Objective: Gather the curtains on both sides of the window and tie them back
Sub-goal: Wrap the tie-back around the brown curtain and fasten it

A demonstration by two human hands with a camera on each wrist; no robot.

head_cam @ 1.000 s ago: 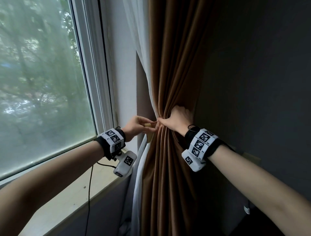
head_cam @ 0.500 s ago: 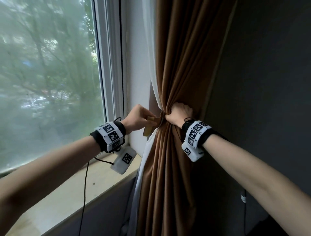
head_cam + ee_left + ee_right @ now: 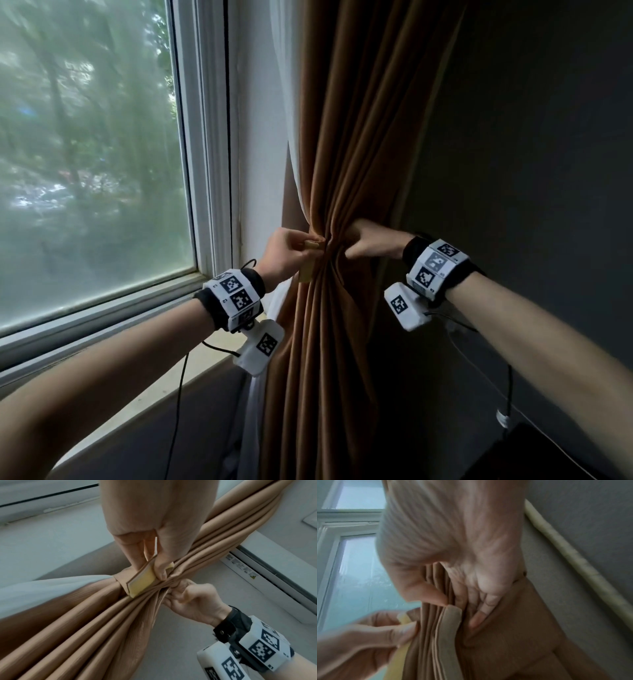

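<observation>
Tieback being closed round gathered brown curtain, right of window.

Both hands meet at the cinch point. The left hand [image 3: 286,251] pinches the tieback strap [image 3: 137,583], its yellow inner face showing, apparently a fastening patch, flat against the folds; the right hand [image 3: 371,241] is clamped on the bunched brown curtain [image 3: 346,144], probably to keep the pleats tight while the strap closes. The curtain hangs in narrow vertical folds, waisted at the grip and flaring above and below, with a white sheer curtain [image 3: 291,102] on its window [image 3: 92,154] side. Strap looks wrapped, not yet fastened.
</observation>
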